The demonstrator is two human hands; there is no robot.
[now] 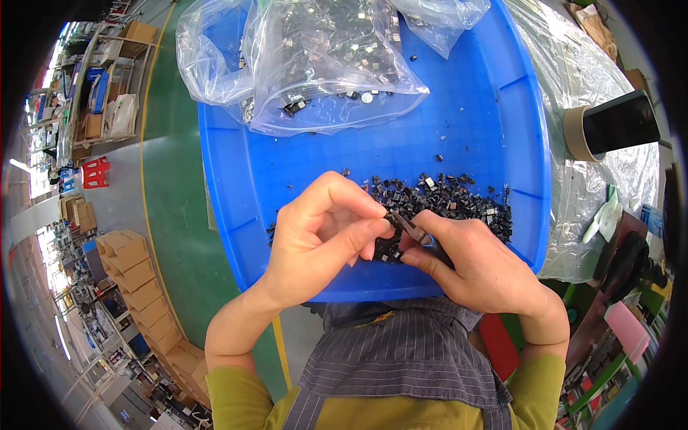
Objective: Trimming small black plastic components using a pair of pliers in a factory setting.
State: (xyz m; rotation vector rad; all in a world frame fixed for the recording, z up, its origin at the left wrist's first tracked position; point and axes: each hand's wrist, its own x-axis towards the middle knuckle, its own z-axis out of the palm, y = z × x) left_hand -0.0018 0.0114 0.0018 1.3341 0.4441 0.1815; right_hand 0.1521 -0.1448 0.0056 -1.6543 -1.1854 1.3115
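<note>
Stool, red plastic [95, 173], on the floor at far left. Cartons, brown cardboard [136, 269], several, in a row at the floor's edge. Tray, large, rectangular, blue plastic [223, 179], directly before you, holding the work.

Your left hand [312, 233]: thumb and forefinger pinched together, other fingers loosely curled; between those tips, 1 tiny dark piece [389, 216], its exact form too small to tell. It is held above the tray's near half.

Bag, clear plastic [337, 61], lying at the tray's far side, containing many small black and silvery parts. Pliers-like hand tool, metal-nosed and dark-handled [419, 233], nose at the pinched piece; whether its jaws bite cannot be told. Heap of small, blocky black parts [459, 201], some with silvery faces, loose across the tray's near half.

Your right hand [469, 254]: fingers and thumb closed round the tool's handles.

Ring, thick tan cardboard [575, 134], with a black slab-shaped device [623, 123] beside or in it, on clear plastic sheeting [573, 75].

Progress: 1 piece appears to be mid-handling. Heap and bag both hold plenty; which parts are finished and which remain, you cannot tell from this view.
</note>
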